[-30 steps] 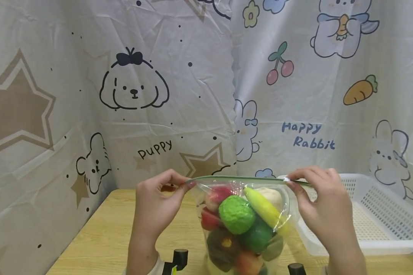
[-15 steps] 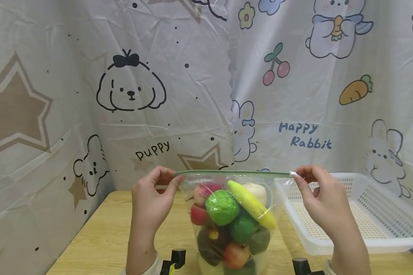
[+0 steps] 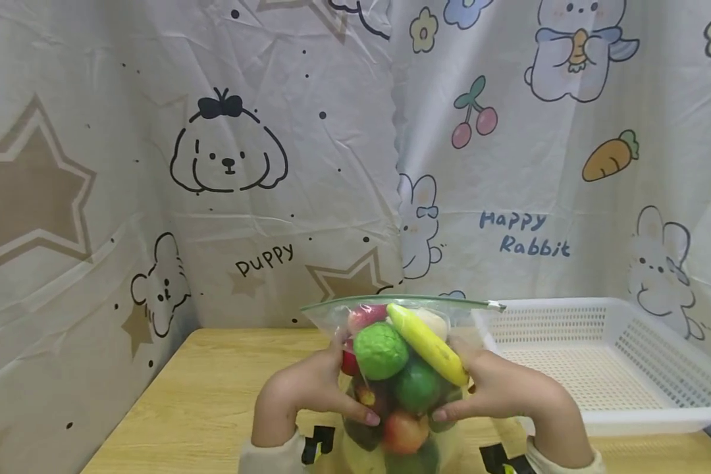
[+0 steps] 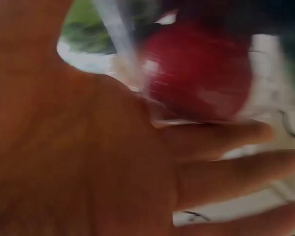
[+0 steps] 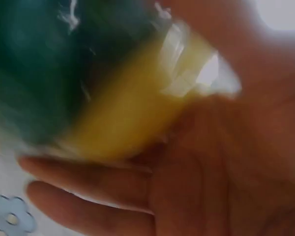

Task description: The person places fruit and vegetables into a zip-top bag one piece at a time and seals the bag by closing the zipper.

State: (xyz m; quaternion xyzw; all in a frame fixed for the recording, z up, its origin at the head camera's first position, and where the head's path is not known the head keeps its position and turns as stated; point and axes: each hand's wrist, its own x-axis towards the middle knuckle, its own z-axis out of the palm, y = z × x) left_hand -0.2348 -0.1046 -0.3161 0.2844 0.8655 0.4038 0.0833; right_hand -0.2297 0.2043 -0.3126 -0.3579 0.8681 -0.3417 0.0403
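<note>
A clear zip bag (image 3: 326,317) stands upright on the table, full of fruit and vegetable shapes. Its green zip strip (image 3: 391,300) runs across the top, with a white slider (image 3: 496,306) at the right end. Inside are a wrinkled green fruit (image 3: 381,350), a long yellow one (image 3: 429,345) and a red-orange one (image 3: 405,431). My left hand (image 3: 308,388) presses the bag's left side, thumb across the front; the left wrist view shows straight fingers (image 4: 226,177) beside a red fruit (image 4: 201,73). Opposite, my right hand (image 3: 506,385) presses the right side with straight fingers (image 5: 93,182).
A white perforated basket (image 3: 628,421) stands on the wooden table (image 3: 213,382) to the right of the bag. Behind the table hangs a pale printed cloth (image 3: 343,164), which also covers the left side.
Both hands have let go of the zip strip's ends and come down and inward onto the bag's sides. The slider stays at the right end.
</note>
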